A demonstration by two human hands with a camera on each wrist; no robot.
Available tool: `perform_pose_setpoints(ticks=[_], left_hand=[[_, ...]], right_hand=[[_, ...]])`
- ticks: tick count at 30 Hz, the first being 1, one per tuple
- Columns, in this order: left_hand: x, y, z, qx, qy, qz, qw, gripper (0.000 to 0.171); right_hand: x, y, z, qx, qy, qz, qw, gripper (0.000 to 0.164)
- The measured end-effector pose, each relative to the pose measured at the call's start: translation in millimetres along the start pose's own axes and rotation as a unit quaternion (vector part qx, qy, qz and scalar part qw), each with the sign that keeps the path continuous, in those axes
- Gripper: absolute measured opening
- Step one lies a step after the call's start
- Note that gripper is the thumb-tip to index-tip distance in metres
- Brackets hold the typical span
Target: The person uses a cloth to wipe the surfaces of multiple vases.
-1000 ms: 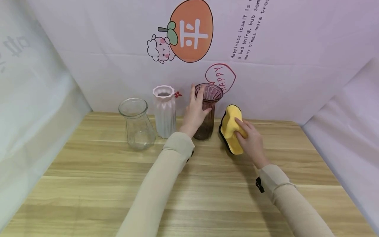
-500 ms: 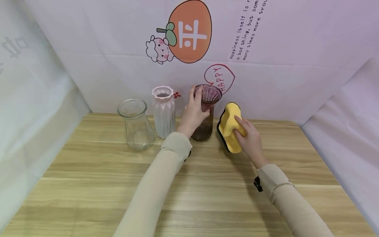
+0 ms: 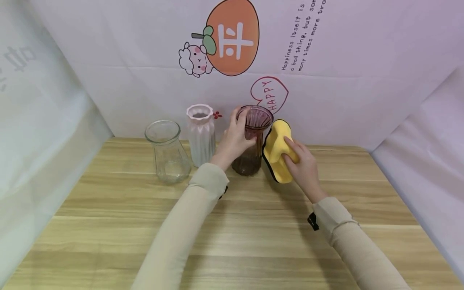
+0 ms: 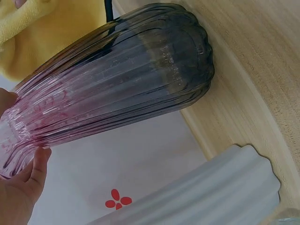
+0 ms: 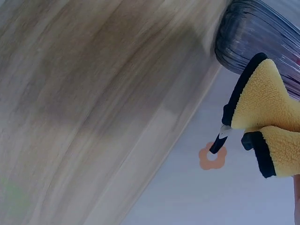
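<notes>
The ribbed glass vase (image 3: 252,155), purple at its flared rim and smoky toward the base, is mouth up at the back of the counter (image 3: 253,241), its neck in the left hand (image 3: 233,139). The plush yellow cloth (image 3: 280,143), black-edged, is bunched in the right hand (image 3: 304,169), just beside the vase.

Worktop (image 3: 108,237) with pale, banded wood grain, bounded at the rear by a white printed backdrop (image 3: 348,108) and at the sides by a left white sheet (image 3: 47,121) and a right white sheet (image 3: 427,137), both creased. Backdrop motifs: orange fruit (image 3: 250,36), cartoon sheep (image 3: 197,60), red "HAPPY" heart (image 3: 272,90), slanted English lettering (image 3: 304,36), small red flower (image 4: 117,200). Lighting is soft, with a lilac tint at upper right.
</notes>
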State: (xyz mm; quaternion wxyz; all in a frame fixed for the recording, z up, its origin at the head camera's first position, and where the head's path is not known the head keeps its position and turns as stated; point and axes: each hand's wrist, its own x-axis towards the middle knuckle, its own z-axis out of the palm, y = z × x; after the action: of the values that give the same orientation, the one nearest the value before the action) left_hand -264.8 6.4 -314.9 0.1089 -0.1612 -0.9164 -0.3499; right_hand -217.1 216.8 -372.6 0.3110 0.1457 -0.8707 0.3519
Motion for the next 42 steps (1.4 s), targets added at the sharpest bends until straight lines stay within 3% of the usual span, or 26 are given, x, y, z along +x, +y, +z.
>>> perform_pose_setpoints(ticks=[13, 20, 31, 38, 42], left_hand=[[-12.8, -2.7, -5.1, -0.005, -0.016, 0.043, 0.9989, 0.086], [-22.0, -0.6, -8.7, 0.006, -0.025, 0.064, 0.9977, 0.085], [-37.1, 2.9, -10.0, 0.004, -0.027, 0.077, 0.9967, 0.086], [-40.9, 3.6, -10.2, 0.011, -0.021, 0.08, 0.9965, 0.084], [-41.2, 4.4, -10.7, 0.01, -0.022, 0.075, 0.9969, 0.08]], right_hand=[[1, -11, 2, 0.023, -0.002, -0.02, 1.0, 0.057], [1, -17, 3, 0.044, -0.039, -0.041, 0.997, 0.059], [-5, -9, 8, 0.063, -0.089, -0.068, 0.992, 0.059], [-10, -10, 11, 0.11, -0.155, -0.039, 0.981, 0.062], [-12, -9, 16, 0.122, -0.163, -0.03, 0.979, 0.061]])
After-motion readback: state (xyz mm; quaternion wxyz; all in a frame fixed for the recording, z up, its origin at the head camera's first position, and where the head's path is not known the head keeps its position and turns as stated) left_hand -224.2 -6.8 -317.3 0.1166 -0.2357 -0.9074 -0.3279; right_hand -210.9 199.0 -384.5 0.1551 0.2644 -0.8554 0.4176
